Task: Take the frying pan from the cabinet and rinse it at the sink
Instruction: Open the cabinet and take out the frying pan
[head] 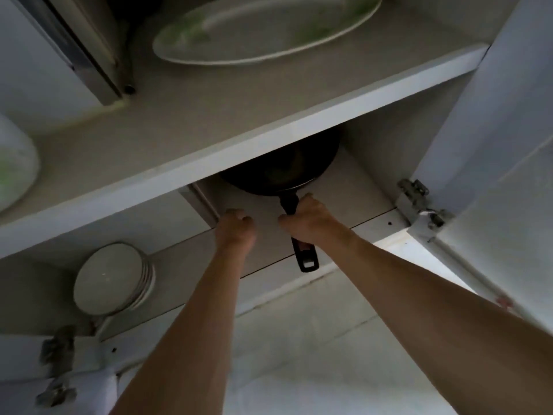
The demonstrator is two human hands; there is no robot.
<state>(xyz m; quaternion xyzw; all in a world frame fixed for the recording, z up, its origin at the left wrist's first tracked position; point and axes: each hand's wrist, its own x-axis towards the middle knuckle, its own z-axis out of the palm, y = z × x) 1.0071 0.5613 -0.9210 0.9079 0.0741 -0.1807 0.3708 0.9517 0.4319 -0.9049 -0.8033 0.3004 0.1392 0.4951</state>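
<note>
From the head view, an open cabinet is looked up into, and the pan is found on the lower shelf, tucked far back under the shelf above so that only its front half shows. Its handle is pointed out towards the cabinet's front edge, which is why it can be reached first. The handle is wrapped by the right hand near where it meets the pan, fingers curled tight around it, with the tail end left sticking out below the wrist. A grip that close to the bowl is judged to give better control of the weight. The left hand is held just beside it, apart from the handle, fingers loosely curled and holding nothing; whether the shelf is touched by it cannot be told. It seems to be kept ready to steady the pan. A stack of plates is stood on edge to the left, well clear of the pan's way out. On the upper shelf a platter is laid flat. The pan is not yet out, and no sink is in sight, so rinsing is judged to be some way off.
</note>
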